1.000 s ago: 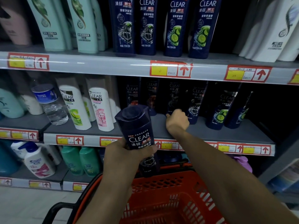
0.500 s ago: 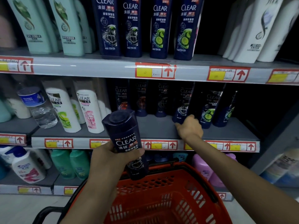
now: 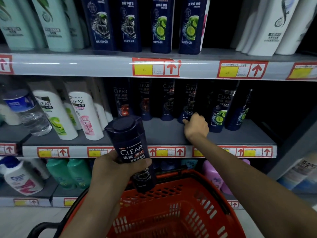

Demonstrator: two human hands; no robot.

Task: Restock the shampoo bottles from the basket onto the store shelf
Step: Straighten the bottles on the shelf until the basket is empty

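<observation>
My left hand [image 3: 116, 170] grips a dark blue CLEAR shampoo bottle [image 3: 130, 145], tilted with its cap up, above the red basket [image 3: 197, 191]. My right hand [image 3: 196, 127] reaches onto the middle shelf [image 3: 163, 133] and its fingers curl at the base of a dark CLEAR bottle [image 3: 187, 103] standing in the row there. Whether it grips or only touches that bottle I cannot tell. No bottle shows in the visible part of the basket.
White CLEAR bottles [image 3: 84, 114] and a clear water bottle [image 3: 25, 110] stand on the left of the middle shelf. Dark blue bottles [image 3: 161, 24] fill the top shelf. Green [image 3: 68, 172] and purple [image 3: 212, 176] bottles sit on the lower shelf. The middle shelf's right end is dark.
My right hand slid right along the middle shelf to a dark bottle further along. The view shifted closer. My left hand kept hold of its bottle.
</observation>
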